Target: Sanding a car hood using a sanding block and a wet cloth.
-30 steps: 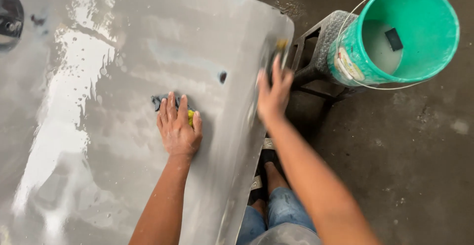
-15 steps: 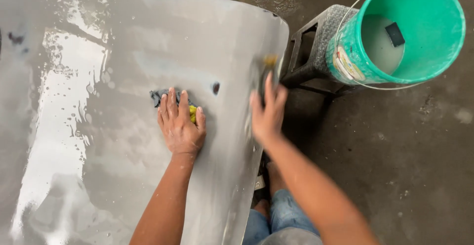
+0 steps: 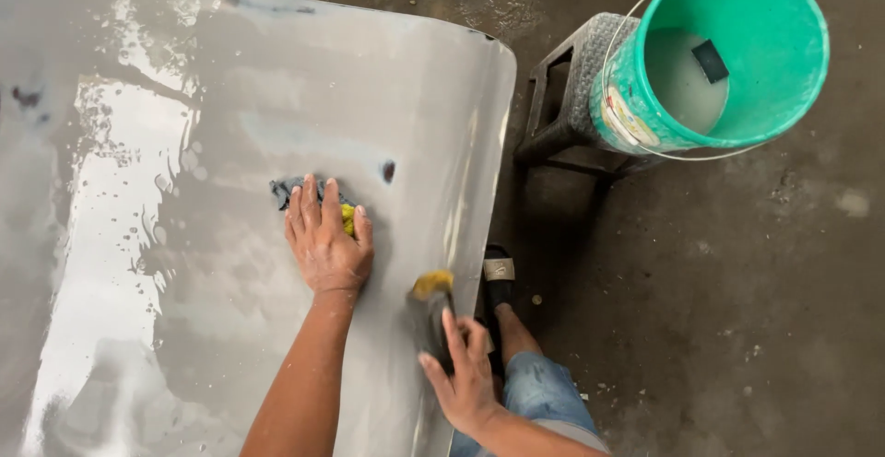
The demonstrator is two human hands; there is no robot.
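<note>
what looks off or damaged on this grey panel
A small dark spot mars the wet grey panel just right of the left hand, like a chip or hole. More dark smudges sit near its left edge.

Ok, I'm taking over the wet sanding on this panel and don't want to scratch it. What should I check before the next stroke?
1. Left hand flat on the pad: ok.
2. Grey panel wet where the pad sits: cannot tell; wet sheen shows further left.
3. Right hand grips the block at the panel edge: ok.
4. Green bucket holds water: ok, cloudy.
5. Bucket steady on the stool: not ok, it overhangs.
6. Grit under pad: cannot tell.
</note>
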